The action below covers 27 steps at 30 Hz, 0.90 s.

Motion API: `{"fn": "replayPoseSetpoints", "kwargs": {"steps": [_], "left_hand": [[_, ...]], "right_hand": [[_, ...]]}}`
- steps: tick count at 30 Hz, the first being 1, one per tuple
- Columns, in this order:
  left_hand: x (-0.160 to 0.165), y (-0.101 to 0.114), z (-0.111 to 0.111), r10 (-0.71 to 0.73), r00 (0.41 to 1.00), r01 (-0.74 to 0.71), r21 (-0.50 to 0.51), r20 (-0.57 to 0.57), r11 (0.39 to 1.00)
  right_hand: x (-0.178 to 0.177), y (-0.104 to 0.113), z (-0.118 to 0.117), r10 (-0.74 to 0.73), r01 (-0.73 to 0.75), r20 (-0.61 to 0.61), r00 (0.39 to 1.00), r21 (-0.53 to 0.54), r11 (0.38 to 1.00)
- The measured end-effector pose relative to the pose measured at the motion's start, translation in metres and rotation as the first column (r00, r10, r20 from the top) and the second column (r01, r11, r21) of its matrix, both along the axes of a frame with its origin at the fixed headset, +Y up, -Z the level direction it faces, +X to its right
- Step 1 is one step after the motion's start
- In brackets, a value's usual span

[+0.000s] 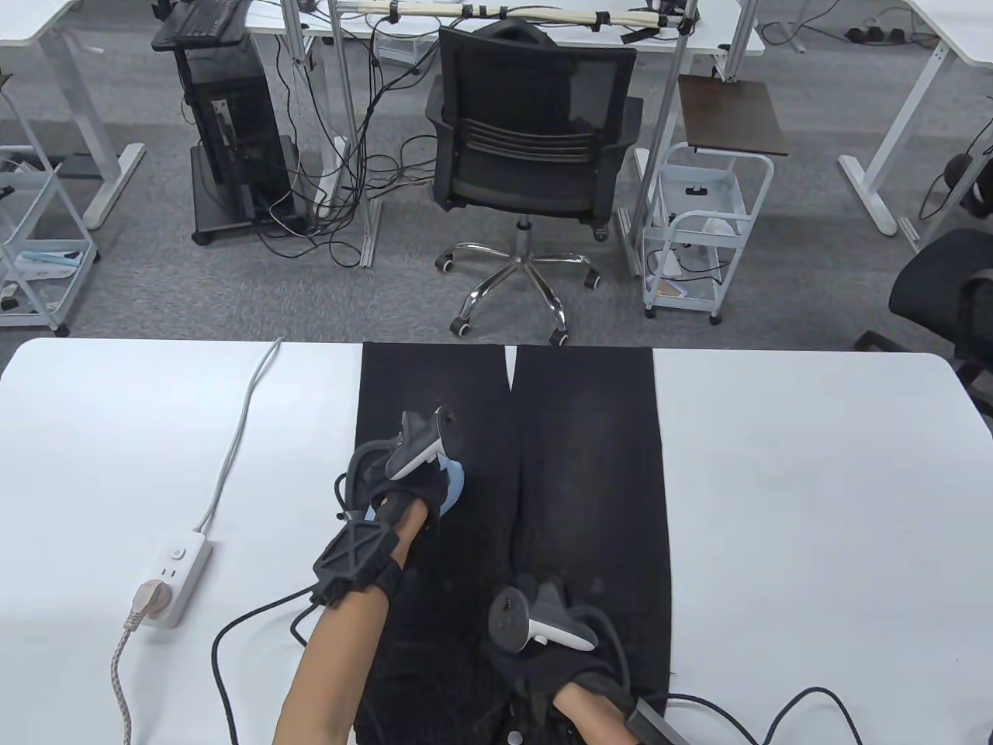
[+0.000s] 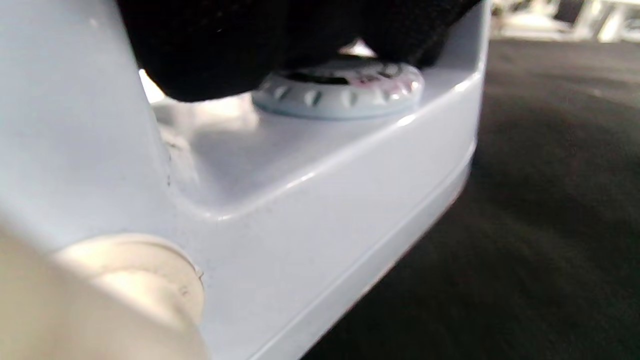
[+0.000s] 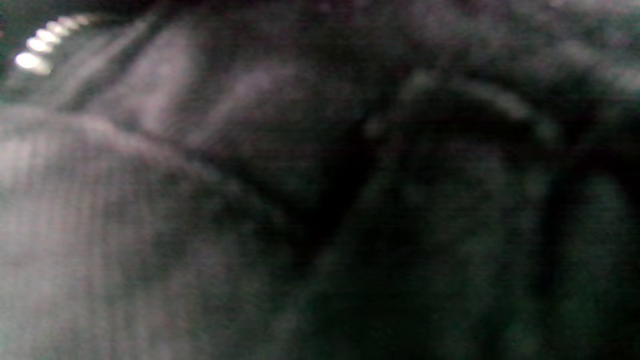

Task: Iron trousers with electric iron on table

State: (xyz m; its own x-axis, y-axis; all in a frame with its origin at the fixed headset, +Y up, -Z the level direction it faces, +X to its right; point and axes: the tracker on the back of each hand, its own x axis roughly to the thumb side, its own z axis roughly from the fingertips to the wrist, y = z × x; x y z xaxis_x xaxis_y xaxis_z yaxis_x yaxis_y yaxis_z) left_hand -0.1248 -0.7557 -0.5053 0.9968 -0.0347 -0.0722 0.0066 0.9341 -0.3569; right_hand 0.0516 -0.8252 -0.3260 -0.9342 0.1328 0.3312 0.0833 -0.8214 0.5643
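I'm in an office: mesh swivel chair [image 1: 534, 147], white desks [image 1: 923, 101], computer tower [image 1: 233, 140], tangled cables [image 1: 365, 178], grey carpet [image 1: 233, 287]

Black trousers [image 1: 589, 466] flat on table; pale-blue iron [image 1: 452, 483] on left leg.

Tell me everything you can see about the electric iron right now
The electric iron is pale blue, glossy plastic by its look, with a ribbed round dial on top and a cream-coloured fitting at its rear. It sits flat on the left leg of the black trousers, pointing away from the person. The left hand grips its handle from above and hides most of it in the table view, where only a blue edge shows. Its soleplate is out of sight.
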Motion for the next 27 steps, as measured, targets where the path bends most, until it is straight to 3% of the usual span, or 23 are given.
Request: {"fn": "replayPoseSetpoints", "kwargs": {"steps": [8,11,14,18,22,27], "left_hand": [[0.002,0.006,0.066,0.021,0.998,-0.012,-0.162,0.056,0.987],[0.005,0.006,0.104,-0.028,0.990,0.046,-0.126,0.136,0.991],[0.005,0.002,0.142,0.029,0.987,-0.016,-0.076,0.161,0.997],[0.005,0.002,0.175,0.020,0.977,-0.007,-0.060,0.214,0.998],[0.010,0.002,0.192,0.006,0.965,0.004,-0.040,0.262,0.999],[0.010,0.001,0.174,0.004,0.972,0.003,-0.026,0.236,1.000]], "right_hand": [[0.001,0.000,0.000,-0.004,0.004,0.005,1.000,0.003,1.000],[0.001,0.000,0.000,-0.005,0.005,0.006,1.000,0.004,1.000],[0.001,0.000,0.000,-0.005,0.005,0.005,1.000,0.004,1.000],[0.001,0.000,-0.001,-0.005,0.005,0.004,1.000,0.004,1.000],[0.001,0.000,-0.001,-0.005,0.005,0.002,1.000,0.003,1.000],[0.001,0.000,-0.001,-0.003,0.003,0.001,1.000,0.002,1.000]]}}
